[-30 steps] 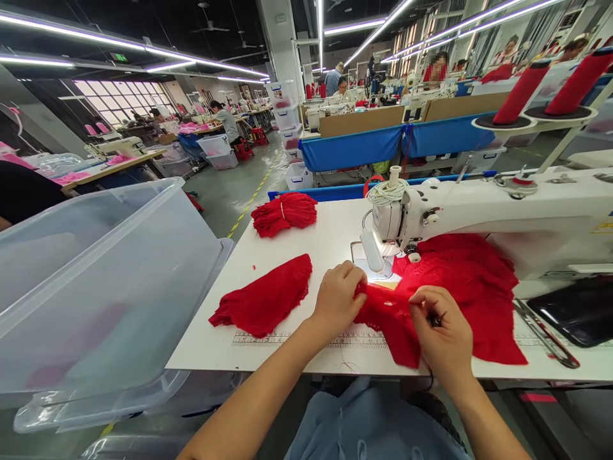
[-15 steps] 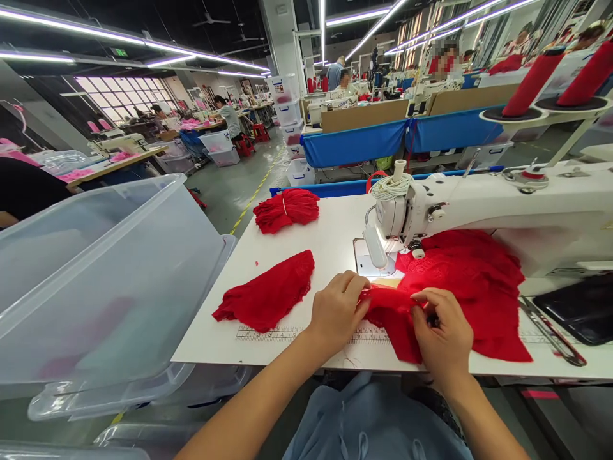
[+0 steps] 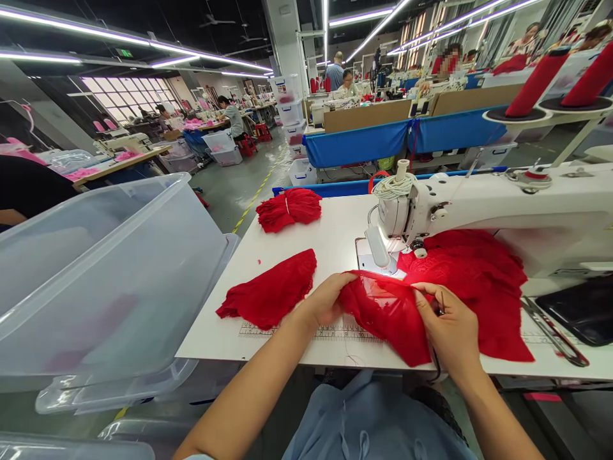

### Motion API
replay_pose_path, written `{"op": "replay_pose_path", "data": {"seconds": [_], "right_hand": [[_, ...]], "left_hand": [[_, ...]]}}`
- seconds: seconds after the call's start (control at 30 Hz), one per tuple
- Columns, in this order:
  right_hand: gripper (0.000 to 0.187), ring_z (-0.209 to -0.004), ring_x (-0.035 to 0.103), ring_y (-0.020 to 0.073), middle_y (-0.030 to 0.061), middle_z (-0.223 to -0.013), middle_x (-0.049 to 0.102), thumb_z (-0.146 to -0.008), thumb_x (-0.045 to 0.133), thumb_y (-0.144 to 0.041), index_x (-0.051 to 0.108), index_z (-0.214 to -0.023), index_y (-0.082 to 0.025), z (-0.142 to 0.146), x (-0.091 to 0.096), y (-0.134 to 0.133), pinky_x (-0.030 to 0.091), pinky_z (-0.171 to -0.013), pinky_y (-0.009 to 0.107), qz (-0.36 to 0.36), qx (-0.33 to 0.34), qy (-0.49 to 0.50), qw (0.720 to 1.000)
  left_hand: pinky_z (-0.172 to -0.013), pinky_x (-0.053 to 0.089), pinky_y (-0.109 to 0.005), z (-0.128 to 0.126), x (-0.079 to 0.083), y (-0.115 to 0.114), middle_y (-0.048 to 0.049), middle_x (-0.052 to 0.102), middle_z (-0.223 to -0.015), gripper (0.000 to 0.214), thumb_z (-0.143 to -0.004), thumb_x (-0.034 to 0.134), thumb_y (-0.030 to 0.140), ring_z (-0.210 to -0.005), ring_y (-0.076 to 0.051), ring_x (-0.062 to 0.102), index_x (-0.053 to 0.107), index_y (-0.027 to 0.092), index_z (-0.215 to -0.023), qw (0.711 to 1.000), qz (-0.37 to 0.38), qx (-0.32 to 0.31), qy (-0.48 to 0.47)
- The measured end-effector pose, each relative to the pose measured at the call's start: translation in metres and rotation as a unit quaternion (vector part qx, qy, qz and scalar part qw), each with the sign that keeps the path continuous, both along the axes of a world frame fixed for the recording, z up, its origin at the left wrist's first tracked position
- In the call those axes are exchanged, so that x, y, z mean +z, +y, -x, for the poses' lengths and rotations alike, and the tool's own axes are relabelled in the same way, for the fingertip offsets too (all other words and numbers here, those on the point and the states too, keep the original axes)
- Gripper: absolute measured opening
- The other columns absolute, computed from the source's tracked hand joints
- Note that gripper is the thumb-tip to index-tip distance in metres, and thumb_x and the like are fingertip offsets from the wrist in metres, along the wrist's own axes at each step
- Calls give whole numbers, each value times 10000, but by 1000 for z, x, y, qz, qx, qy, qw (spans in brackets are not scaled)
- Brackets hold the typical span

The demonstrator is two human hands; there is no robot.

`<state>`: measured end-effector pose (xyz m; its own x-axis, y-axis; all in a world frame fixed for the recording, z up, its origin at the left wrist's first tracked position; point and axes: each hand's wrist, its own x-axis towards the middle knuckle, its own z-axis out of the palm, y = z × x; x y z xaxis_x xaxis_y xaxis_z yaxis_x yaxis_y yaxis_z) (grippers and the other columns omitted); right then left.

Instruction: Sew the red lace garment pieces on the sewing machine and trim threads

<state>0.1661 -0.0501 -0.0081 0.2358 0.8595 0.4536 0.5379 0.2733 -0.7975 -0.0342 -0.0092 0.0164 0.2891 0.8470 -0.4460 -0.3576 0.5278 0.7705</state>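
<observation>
R grip [image 3: 451, 319] is a narrow pinch, thumb vs. index, on the top edge of the red piece [image 3: 385, 313]; a small dark item [image 3: 440, 305], prob. a tool, is tucked in the same hand, type unclear. L grip [image 3: 331, 299] has the other end of that edge, fingers closed over it, tips partly hidden, so exact hold there is hard to tell. Piece is spread btwn the two, just above/on the front of the bench [image 3: 335, 246], its lower part hanging twd the near edge. Looks v. light, limp & sheer in the middle, prob. a bit slippery & easy to snag or pull out of shape; best held by the firmer edge, fingertips only, w/ light tension. Just beyond: sewing machine [image 3: 507, 191], w/ a red heap [image 3: 479, 287] under its arm, R of the hands; same soft stuff by the look. L of the hands: a loose red piece [image 3: 272, 291], & behind it a tied red bundle [image 3: 290, 209]. Far R: tweezers [image 3: 555, 332] next to a black object [image 3: 582, 310]. Off the bench, L: big clear bin [image 3: 129, 255].
</observation>
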Motion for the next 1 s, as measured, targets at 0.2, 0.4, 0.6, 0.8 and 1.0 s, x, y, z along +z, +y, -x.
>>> {"op": "replay_pose_path", "data": {"seconds": [0.2, 0.4, 0.6, 0.8, 1.0], "right_hand": [[247, -577, 520, 143, 64, -851, 680, -847, 559, -422, 673, -845, -203, 4, -1, -6, 448, -593, 287, -20, -32, -6, 999], [297, -481, 468, 129, 20, -698, 656, -811, 595, -471, 681, -901, -201, 12, 1, -17, 390, -464, 261, 73, 108, 9, 991], [273, -572, 549, 155, 28, -710, 680, -817, 574, -452, 696, -809, -208, 10, 1, -16, 442, -537, 259, 123, 157, 34, 979], [502, -427, 394, 125, -70, -472, 439, -745, 654, -544, 660, -1087, -176, -5, 10, -6, 367, -445, 253, 164, 99, 87, 978], [440, -475, 450, 120, 29, -700, 638, -740, 628, -522, 696, -1005, -176, 1, 16, -1, 392, -456, 246, 207, 226, 124, 944]], "left_hand": [[-728, 527, -263, -6, 0, 0, -20, 698, -708, 156, -863, 562, 255, -640, -127, 657, 635, 144, -781, 991, 90, 28, -92], [-783, 529, -352, -4, 1, 0, -78, 732, -834, 268, -927, 487, 331, -753, -192, 692, 655, 122, -938, 977, 103, -11, -185], [-770, 507, -309, -5, 0, -11, -103, 727, -921, 326, -738, 735, 339, -812, -206, 672, 684, 132, -985, 985, -20, -100, -139], [-816, 471, -248, -7, 11, -22, -56, 707, -939, 299, -661, 724, 125, -841, -153, 635, 711, 175, -956, 987, -111, -115, -28], [-747, 440, -243, 1, 32, -23, -28, 657, -854, 187, -789, 640, 240, -810, -146, 582, 704, 179, -954, 942, -212, -247, 79]]}}
